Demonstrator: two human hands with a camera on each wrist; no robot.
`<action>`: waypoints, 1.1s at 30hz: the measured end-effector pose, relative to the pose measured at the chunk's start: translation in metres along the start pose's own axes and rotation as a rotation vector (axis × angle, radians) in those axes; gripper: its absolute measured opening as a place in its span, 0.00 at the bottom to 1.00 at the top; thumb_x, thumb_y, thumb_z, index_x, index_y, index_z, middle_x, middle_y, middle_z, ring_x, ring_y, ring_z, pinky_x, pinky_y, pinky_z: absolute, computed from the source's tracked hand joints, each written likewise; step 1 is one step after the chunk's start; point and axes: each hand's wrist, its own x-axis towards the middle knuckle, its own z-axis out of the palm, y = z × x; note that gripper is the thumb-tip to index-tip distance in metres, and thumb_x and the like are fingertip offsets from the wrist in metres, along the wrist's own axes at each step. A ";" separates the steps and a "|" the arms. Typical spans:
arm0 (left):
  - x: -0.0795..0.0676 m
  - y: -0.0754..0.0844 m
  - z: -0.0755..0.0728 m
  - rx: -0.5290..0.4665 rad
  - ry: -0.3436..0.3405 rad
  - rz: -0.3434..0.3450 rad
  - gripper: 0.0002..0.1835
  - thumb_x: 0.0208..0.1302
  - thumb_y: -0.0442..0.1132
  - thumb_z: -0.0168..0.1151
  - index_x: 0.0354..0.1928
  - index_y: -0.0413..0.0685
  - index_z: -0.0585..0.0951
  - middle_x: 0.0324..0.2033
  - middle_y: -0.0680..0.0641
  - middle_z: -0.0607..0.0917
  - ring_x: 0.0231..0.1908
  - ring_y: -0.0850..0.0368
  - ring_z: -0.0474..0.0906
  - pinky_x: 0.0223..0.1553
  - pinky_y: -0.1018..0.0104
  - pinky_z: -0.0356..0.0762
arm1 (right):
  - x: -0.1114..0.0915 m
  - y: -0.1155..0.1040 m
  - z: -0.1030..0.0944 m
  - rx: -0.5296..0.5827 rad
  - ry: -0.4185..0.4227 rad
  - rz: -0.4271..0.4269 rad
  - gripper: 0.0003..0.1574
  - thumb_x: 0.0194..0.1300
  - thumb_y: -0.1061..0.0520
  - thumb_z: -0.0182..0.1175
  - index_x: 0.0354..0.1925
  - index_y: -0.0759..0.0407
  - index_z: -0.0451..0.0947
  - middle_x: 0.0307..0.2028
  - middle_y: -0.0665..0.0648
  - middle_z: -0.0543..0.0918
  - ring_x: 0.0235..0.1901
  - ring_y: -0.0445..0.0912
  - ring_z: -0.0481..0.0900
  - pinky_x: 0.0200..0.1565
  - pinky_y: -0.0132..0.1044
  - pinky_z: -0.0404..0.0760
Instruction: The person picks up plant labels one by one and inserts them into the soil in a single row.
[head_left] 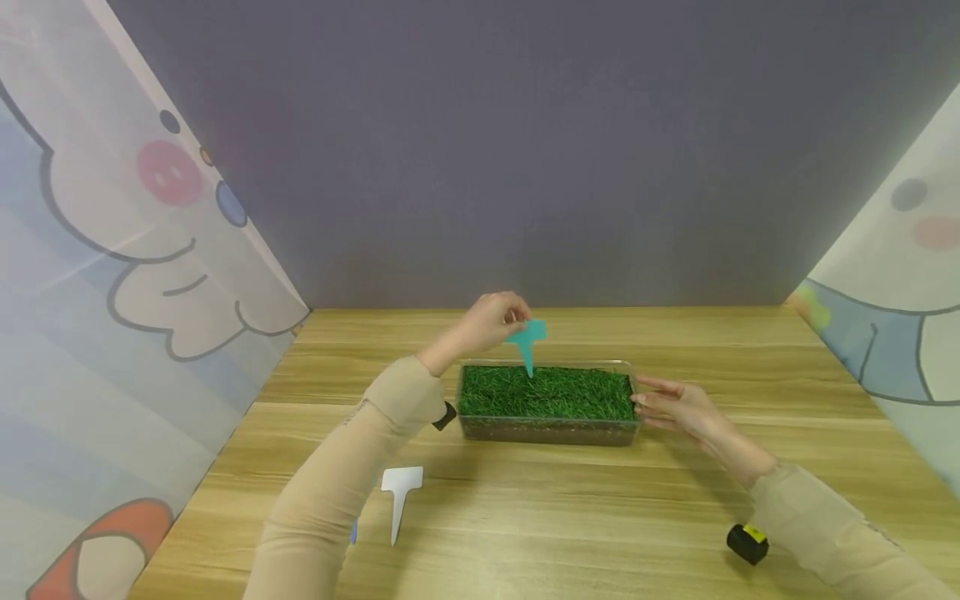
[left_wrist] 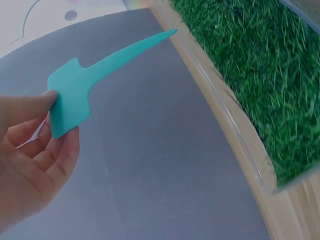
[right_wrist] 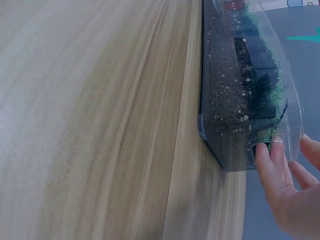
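My left hand point(head_left: 483, 323) pinches a teal T-shaped plant label point(head_left: 529, 333) by its wide head, between thumb and fingers. In the head view the label's pointed stem hangs down over the back part of the grass point(head_left: 570, 396). This grass fills a clear plastic box point(head_left: 551, 432), with dark soil point(right_wrist: 227, 75) showing through the side wall in the right wrist view. At the box's right end is my right hand point(head_left: 686, 408), its fairly straight fingers touching the end wall and the thumb close to the rim.
A white T-shaped plant label point(head_left: 402, 478) lies on the wooden table point(head_left: 555, 517) at front left. Beside it, a blue sliver point(head_left: 354, 532) shows from behind my left sleeve. A grey panel point(head_left: 525, 150) rises behind the table, with cartoon-printed sheets point(head_left: 90, 275) at the sides.
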 end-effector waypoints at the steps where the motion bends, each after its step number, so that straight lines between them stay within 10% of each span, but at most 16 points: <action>1: 0.001 0.002 0.002 -0.003 -0.001 0.005 0.08 0.58 0.31 0.56 0.40 0.36 0.78 0.36 0.45 0.79 0.34 0.57 0.75 0.34 0.75 0.73 | 0.000 0.000 0.000 0.004 0.001 0.001 0.40 0.63 0.59 0.53 0.64 0.71 0.46 0.46 0.58 0.78 0.38 0.40 0.79 0.45 0.36 0.76; 33: 0.037 0.042 0.048 0.066 -0.090 0.051 0.08 0.59 0.31 0.56 0.41 0.40 0.78 0.37 0.47 0.80 0.37 0.60 0.75 0.37 0.79 0.71 | -0.001 0.001 0.001 0.005 0.030 -0.018 0.37 0.62 0.59 0.53 0.62 0.72 0.48 0.44 0.57 0.79 0.38 0.40 0.79 0.44 0.36 0.76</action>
